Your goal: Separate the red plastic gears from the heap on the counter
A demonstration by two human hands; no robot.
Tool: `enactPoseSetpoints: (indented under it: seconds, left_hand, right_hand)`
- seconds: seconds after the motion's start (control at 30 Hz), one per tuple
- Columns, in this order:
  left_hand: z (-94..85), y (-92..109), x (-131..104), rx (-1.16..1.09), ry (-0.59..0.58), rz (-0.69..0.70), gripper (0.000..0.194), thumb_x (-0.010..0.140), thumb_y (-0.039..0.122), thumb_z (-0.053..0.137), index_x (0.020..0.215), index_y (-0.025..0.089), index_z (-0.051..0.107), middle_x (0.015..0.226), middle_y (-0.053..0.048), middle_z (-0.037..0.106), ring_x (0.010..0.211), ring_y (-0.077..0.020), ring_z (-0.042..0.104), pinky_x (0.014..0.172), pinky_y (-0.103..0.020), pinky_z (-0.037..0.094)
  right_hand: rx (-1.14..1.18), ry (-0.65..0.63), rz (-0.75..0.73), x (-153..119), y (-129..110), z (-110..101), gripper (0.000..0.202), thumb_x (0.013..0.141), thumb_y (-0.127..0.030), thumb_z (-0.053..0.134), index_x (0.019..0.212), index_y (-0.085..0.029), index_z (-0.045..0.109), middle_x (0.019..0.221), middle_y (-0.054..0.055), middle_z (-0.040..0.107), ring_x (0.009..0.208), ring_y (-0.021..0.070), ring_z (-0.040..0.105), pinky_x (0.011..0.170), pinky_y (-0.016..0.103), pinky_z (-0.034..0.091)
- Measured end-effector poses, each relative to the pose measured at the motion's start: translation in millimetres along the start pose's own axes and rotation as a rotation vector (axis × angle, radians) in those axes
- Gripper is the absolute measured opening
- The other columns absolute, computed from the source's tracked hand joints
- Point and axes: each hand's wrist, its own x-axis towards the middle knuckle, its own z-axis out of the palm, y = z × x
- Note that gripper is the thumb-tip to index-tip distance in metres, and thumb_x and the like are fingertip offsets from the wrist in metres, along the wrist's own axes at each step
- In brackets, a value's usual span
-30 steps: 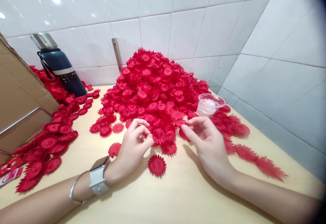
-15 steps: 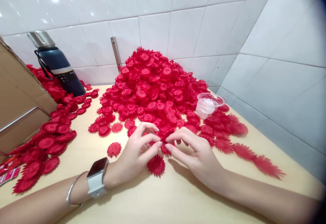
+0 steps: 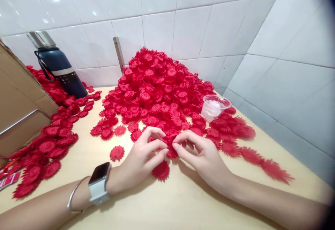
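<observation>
A tall heap of red toothed discs stands against the wall. At its front edge my left hand, wearing a watch and a bangle at the wrist, has thumb and fingers curled close around a red piece. My right hand is beside it, thumb and index fingertip pinched at a red disc between the hands. Which layers each hand grips is hard to tell against the red behind. One red disc lies under my left fingertips, and another lies left of that hand.
A clear plastic cup with whitish contents sits right of the heap. A dark blue bottle, a cardboard box and more red discs are at left. Blurred discs trail to the right.
My right hand's thumb and index fingertip have come together, and that hand sits slightly further right. My left hand has shifted slightly to the right.
</observation>
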Motion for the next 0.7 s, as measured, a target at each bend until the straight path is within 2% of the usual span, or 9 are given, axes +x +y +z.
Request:
enactPoseSetpoints:
  seconds: [0.1, 0.23, 0.33, 0.5, 0.7]
  left_hand:
    - [-0.3, 0.4, 0.6, -0.036, -0.025, -0.029, 0.014, 0.084, 0.015, 0.048, 0.074, 0.014, 0.059, 0.102, -0.007, 0.045, 0.093, -0.0151, 0.049, 0.083, -0.025, 0.041]
    - [-0.6, -0.7, 2.5, -0.104, -0.037, -0.066, 0.011, 0.083, 0.020, 0.051, 0.075, 0.015, 0.057, 0.097, -0.004, 0.048, 0.089, -0.0139, 0.052, 0.079, -0.024, 0.042]
    - [-0.7, -1.4, 2.5, -0.126, -0.034, -0.080, 0.010, 0.082, 0.018, 0.051, 0.073, 0.015, 0.055, 0.097, -0.004, 0.049, 0.087, -0.0133, 0.052, 0.077, -0.022, 0.043]
    - [-0.5, -1.0, 0.9, -0.124, -0.044, -0.101, 0.017, 0.082, 0.015, 0.047, 0.067, 0.015, 0.054, 0.099, -0.004, 0.048, 0.090, -0.0139, 0.051, 0.076, -0.022, 0.043]
    - [-0.3, -1.0, 0.7, -0.132, -0.009, -0.112, 0.017, 0.081, 0.014, 0.048, 0.067, 0.014, 0.056, 0.097, -0.003, 0.046, 0.088, -0.0125, 0.050, 0.076, -0.021, 0.042]
  right_hand:
    - [-0.011, -0.017, -0.066, -0.6, 1.3, -0.6, 0.011, 0.079, -0.014, 0.051, 0.070, -0.019, 0.056, 0.066, -0.001, 0.056, 0.060, 0.0122, 0.049, 0.057, 0.025, 0.038]
    - [-0.030, -0.057, -0.224, -0.5, 1.0, -0.6, 0.012, 0.078, -0.012, 0.051, 0.068, -0.018, 0.056, 0.067, 0.001, 0.057, 0.065, 0.0140, 0.051, 0.061, 0.027, 0.041]
    - [-0.043, -0.069, -0.269, -0.5, 0.8, -0.2, 0.012, 0.078, -0.013, 0.052, 0.068, -0.018, 0.057, 0.067, 0.002, 0.058, 0.066, 0.0149, 0.051, 0.062, 0.028, 0.041]
    - [-0.027, -0.057, -0.214, -1.3, 1.9, -0.6, 0.012, 0.079, -0.014, 0.049, 0.069, -0.018, 0.054, 0.068, 0.001, 0.056, 0.064, 0.0143, 0.050, 0.059, 0.028, 0.040]
    - [0.090, 0.012, -0.053, -1.9, 4.5, 0.0, 0.010, 0.080, -0.018, 0.048, 0.071, -0.019, 0.051, 0.069, 0.000, 0.053, 0.061, 0.0124, 0.049, 0.056, 0.025, 0.039]
